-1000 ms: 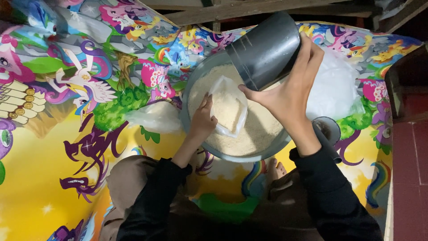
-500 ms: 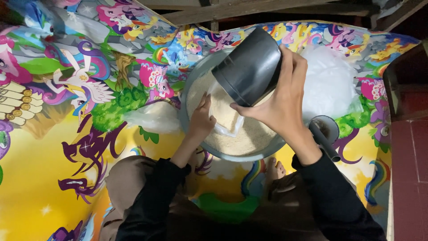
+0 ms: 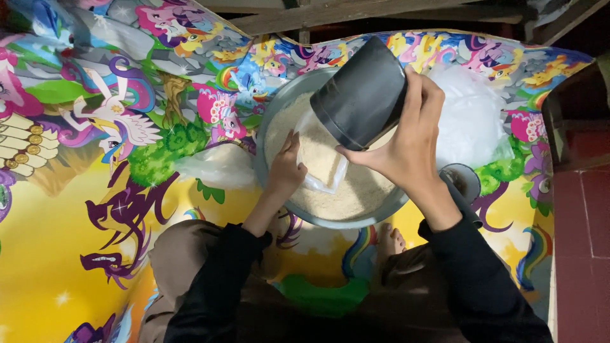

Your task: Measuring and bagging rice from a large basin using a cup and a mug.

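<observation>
My right hand [image 3: 406, 143] grips a dark grey cup [image 3: 359, 95], tipped on its side over a round metal basin [image 3: 273, 127] full of pale grain. My left hand [image 3: 286, 168] reaches into the basin and holds a small clear plastic bag [image 3: 324, 168] that lies on the grain, partly filled with it. The cup's bottom faces me and its mouth is hidden, so any grain pouring from it cannot be seen. Both my arms wear dark sleeves.
A bright cartoon-print mat [image 3: 95, 190] covers the floor. A heap of clear plastic bags [image 3: 470, 121] lies right of the basin, another clear bag [image 3: 216, 166] left of it. A small round grey object [image 3: 462, 181] sits by my right wrist. My bare toes [image 3: 391, 240] show below the basin. Red tiles [image 3: 584, 209] lie at the right.
My right hand has swung the cup leftward and down over the bag, tipping it further. My left hand has stayed at the bag in the basin.
</observation>
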